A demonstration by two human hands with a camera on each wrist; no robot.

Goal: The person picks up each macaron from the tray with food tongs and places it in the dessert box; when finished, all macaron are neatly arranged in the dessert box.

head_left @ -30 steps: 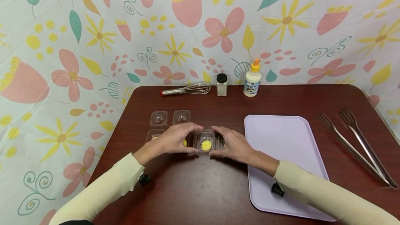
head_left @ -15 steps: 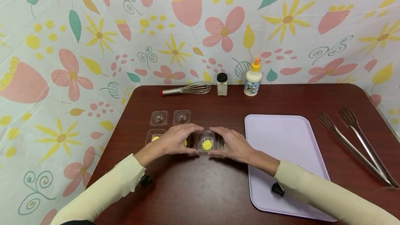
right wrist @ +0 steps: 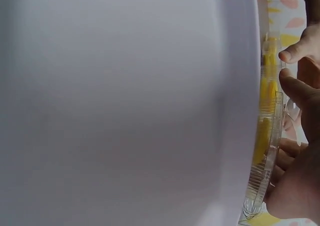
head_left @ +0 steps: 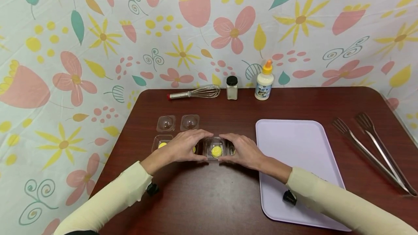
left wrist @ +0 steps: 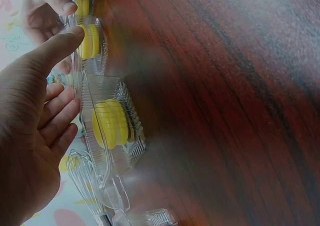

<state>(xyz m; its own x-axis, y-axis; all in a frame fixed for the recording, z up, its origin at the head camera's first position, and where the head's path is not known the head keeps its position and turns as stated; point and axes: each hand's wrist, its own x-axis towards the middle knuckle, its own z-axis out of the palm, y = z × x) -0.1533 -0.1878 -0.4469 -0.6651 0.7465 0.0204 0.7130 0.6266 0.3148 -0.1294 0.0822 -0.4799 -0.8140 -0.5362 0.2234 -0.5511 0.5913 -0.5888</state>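
Note:
At the middle of the table, a clear plastic box (head_left: 209, 148) holds a yellow macaron (head_left: 216, 151). My left hand (head_left: 183, 145) grips its left side, thumb at the front corner and fingers at the back. My right hand (head_left: 243, 151) grips the right side the same way. A thin clear sheet, seemingly a lid, lies under my thumb in the left wrist view. Beside my left hand, another ribbed box (left wrist: 127, 153) contains a yellow macaron (left wrist: 110, 123). A further box with yellow inside is partly hidden by my right hand.
Two clear domed lids (head_left: 166, 123) lie behind a box at the left. A whisk (head_left: 196, 93), a black-capped jar (head_left: 232, 89) and a squeeze bottle (head_left: 263, 84) stand along the back. A lilac tray (head_left: 294, 148) lies right, with metal tongs (head_left: 375, 148) beyond.
My right fingertips have shifted slightly left, closer in on the box. Otherwise both hands stay almost still around it.

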